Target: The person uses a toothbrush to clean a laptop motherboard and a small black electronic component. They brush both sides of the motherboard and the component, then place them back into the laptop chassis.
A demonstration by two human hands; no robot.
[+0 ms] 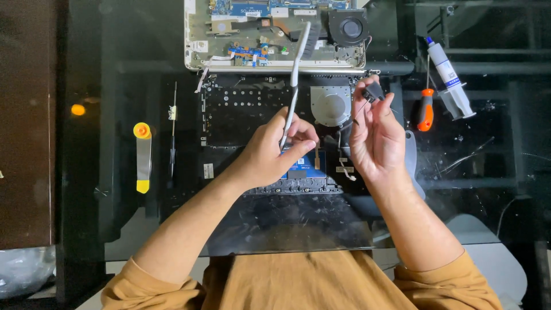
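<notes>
Over the dark glass worktable (115, 69), we're deep in a teardown: the left hand (270, 155) is closed around a long white-handled brush (295, 80), its dark bristle head reaching up to the silver laptop base with exposed circuit board (275, 34). The right hand (376, 138) is raised, fingertips pinched on a small black component with thin wires (373, 92), held just above the black keyboard-side laptop shell (258, 109) that lies flat between both forearms. By the look of it, the opening-up is done: the machine is split in two, the round black cooling fan (348, 26) sits bared in the upper half, and the small part is lifted free. Cleaning appears to be underway; reassembly looks wholly undone. Off right, an orange-handled screwdriver (425, 109) lies just beside a white syringe of paste (450, 80). Off left, a yellow-tipped flat pry tool (142, 158) and a slim black screwdriver (173, 138) lie untouched.
</notes>
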